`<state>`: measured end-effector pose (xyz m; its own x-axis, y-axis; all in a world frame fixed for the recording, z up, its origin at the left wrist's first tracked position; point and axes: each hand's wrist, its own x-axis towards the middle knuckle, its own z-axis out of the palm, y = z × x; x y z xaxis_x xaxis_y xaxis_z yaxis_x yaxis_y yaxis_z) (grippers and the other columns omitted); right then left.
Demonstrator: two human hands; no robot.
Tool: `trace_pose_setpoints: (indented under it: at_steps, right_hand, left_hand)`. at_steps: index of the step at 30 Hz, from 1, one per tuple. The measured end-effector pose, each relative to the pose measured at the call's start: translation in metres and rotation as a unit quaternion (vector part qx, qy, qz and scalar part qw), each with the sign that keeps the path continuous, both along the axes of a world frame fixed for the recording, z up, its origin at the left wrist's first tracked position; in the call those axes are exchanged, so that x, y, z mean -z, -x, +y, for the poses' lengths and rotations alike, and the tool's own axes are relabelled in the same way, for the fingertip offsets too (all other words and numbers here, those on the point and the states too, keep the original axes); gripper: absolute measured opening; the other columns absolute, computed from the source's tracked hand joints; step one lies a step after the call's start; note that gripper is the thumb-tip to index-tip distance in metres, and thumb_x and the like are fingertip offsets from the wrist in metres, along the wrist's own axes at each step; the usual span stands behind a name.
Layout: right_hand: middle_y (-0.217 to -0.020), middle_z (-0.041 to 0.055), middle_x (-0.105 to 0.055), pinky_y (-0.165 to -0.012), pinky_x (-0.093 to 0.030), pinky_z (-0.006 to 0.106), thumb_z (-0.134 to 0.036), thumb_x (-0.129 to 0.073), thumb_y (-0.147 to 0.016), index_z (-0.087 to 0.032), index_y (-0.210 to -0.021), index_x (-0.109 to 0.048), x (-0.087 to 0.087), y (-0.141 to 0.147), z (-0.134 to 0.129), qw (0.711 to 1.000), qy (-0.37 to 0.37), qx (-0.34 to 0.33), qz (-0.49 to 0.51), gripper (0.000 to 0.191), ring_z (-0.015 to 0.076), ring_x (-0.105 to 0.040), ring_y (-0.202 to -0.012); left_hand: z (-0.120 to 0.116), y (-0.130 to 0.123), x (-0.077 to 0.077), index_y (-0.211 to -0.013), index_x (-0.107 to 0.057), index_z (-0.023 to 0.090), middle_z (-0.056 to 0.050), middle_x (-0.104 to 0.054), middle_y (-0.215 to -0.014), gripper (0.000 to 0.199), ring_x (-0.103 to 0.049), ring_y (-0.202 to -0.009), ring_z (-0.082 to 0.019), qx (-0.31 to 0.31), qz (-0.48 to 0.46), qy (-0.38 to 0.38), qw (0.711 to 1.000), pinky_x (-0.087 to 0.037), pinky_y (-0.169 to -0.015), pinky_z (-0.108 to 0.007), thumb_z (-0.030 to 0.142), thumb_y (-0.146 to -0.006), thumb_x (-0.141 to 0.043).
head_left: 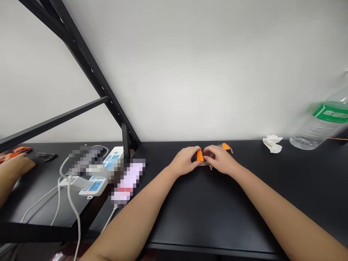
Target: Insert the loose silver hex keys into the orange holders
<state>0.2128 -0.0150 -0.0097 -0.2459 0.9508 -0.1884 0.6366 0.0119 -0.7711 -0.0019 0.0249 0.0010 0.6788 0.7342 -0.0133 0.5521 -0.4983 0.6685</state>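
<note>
My left hand (185, 161) and my right hand (219, 159) meet at the middle of the black table (217, 217), with their fingers closed around a hex key set. An orange plastic end piece (200, 156) of the set stands up between my hands. Thin metal hex keys (206, 164) stick out below my fingers. A second orange end piece (225, 146) with more metal keys shows just past my right hand. My fingers hide the middle of the set.
On the left bench, a co-worker's hand (16, 166) lies near orange pieces (11, 154) and black hex keys (45, 156). White power strips (94, 186) and cables lie beside blurred objects. A tissue (272, 143) and a plastic water bottle (323, 123) are at the right.
</note>
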Motion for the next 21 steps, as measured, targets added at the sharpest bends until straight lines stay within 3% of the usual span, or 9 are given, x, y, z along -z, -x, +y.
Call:
trace_pose_setpoints:
  at_steps: [4, 9, 14, 21]
  right_hand:
    - [-0.09, 0.0025, -0.071, -0.07, -0.051, 0.027, -0.025, -0.051, -0.09, -0.02, -0.098, -0.061, 0.004, 0.012, -0.001, 0.994, 0.022, 0.029, 0.102, 0.014, 0.0142, -0.066, -0.075]
    - [-0.085, 0.0038, -0.073, -0.07, -0.044, 0.027, -0.024, -0.049, -0.091, -0.019, -0.09, -0.069, 0.001, 0.015, -0.002, 0.998, -0.043, 0.04, -0.014, 0.021, 0.0152, -0.064, -0.074]
    - [-0.079, 0.0057, -0.071, -0.065, -0.036, 0.026, -0.026, -0.048, -0.09, -0.018, -0.077, -0.067, -0.005, 0.018, -0.003, 0.989, -0.061, 0.029, -0.134, 0.024, 0.0154, -0.06, -0.071]
    - [-0.069, 0.0019, -0.066, -0.061, -0.036, 0.025, -0.027, -0.053, -0.081, -0.02, -0.067, -0.06, -0.001, 0.009, 0.005, 0.986, 0.006, 0.117, -0.119, 0.017, 0.0144, -0.057, -0.066]
  left_hand:
    - [-0.002, -0.003, -0.005, -0.109, -0.058, 0.024, -0.001, -0.067, -0.098, 0.028, -0.063, -0.089, -0.02, 0.014, -0.021, 0.018, 1.0, -0.049, -0.082, -0.033, 0.038, -0.088, -0.07]
    - [-0.002, -0.003, -0.006, -0.101, -0.057, 0.024, 0.0, -0.066, -0.093, 0.021, -0.062, -0.082, -0.018, 0.004, -0.005, 0.019, 1.0, -0.049, -0.077, -0.031, 0.036, -0.088, -0.068]
    - [-0.002, -0.002, -0.003, -0.103, -0.058, 0.024, -0.001, -0.066, -0.093, 0.018, -0.063, -0.084, -0.02, -0.001, 0.022, 0.001, 1.0, -0.049, -0.077, -0.033, 0.034, -0.089, -0.062]
    - [0.005, 0.006, 0.009, -0.119, -0.058, 0.025, -0.004, -0.069, -0.107, 0.036, -0.065, -0.096, -0.025, -0.033, 0.064, -0.028, 0.997, -0.051, -0.085, -0.037, 0.034, -0.086, -0.07]
